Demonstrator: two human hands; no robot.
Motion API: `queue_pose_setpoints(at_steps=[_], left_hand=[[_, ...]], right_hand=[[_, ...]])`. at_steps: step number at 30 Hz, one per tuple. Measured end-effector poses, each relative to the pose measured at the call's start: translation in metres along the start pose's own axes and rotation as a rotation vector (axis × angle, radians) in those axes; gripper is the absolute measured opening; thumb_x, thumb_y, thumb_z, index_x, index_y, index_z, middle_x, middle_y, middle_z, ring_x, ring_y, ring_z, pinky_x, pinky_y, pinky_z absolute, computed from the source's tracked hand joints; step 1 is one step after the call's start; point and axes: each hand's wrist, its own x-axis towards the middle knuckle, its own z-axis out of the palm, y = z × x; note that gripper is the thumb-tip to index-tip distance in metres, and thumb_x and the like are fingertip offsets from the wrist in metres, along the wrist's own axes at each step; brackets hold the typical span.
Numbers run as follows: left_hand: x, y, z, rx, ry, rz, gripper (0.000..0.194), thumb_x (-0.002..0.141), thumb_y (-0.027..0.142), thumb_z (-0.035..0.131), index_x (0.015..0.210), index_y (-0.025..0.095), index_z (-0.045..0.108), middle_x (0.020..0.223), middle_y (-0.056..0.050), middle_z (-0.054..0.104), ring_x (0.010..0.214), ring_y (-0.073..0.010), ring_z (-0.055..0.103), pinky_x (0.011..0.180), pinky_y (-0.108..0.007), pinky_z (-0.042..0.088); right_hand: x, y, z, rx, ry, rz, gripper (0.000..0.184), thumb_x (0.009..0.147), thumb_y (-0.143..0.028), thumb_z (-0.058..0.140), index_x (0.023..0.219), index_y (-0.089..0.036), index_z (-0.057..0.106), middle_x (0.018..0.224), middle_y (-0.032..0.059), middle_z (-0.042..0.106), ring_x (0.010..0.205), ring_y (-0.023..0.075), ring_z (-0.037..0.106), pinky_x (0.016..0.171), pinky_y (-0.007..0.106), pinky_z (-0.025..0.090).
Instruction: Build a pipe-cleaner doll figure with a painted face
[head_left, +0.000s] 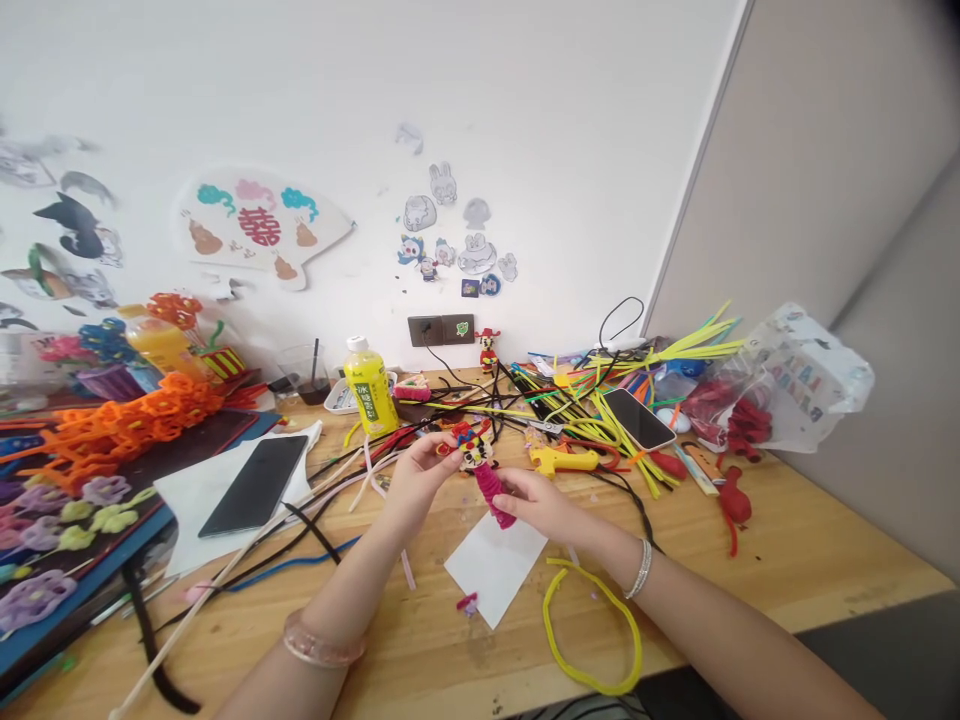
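Between my two hands, a small pipe-cleaner doll (493, 488) is held up over the table, tilted. Its head is pale with dark face details and red and blue trim on top; its body is wound in magenta. My left hand (421, 468) pinches the red trim at the left of the head. Around the magenta body close the fingers of my right hand (534, 502). Below the doll lies a white sheet of paper (491, 575) with a small magenta scrap (467, 603) at its left edge. A yellow pipe-cleaner loop (551, 630) rests near my right forearm.
Behind my hands stand a yellow drink bottle (373, 388) and a small red figure (488, 352). A yellow glue gun (562, 460), a phone (639, 418) and many pipe cleaners (622, 440) lie at right. Orange pipe-cleaner flowers (142, 425) and a black tablet (255, 485) are at left.
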Motion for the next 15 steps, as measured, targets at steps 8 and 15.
queue_pose_setpoints(at_steps=[8, 15], left_hand=[[-0.0042, 0.0066, 0.0056, 0.000, 0.016, -0.020, 0.017, 0.063, 0.023, 0.069, 0.075, 0.018, 0.058, 0.071, 0.003, 0.055, 0.062, -0.0086, 0.049, 0.060, -0.019, 0.040], [0.0003, 0.0068, 0.0026, -0.032, 0.100, -0.084, 0.025, 0.059, 0.025, 0.071, 0.078, 0.019, 0.056, 0.066, 0.005, 0.056, 0.059, -0.0079, 0.052, 0.057, -0.019, 0.042]], right_hand=[[-0.0009, 0.0031, 0.0053, 0.030, 0.024, -0.050, 0.028, 0.078, -0.035, 0.054, 0.098, -0.015, 0.056, 0.086, 0.0041, 0.058, 0.076, 0.0147, 0.054, 0.065, 0.026, 0.044], [0.0038, 0.0007, 0.0007, 0.030, 0.024, -0.027, 0.031, 0.080, -0.037, 0.051, 0.102, -0.016, 0.056, 0.091, 0.0057, 0.061, 0.079, 0.0158, 0.056, 0.067, 0.027, 0.045]])
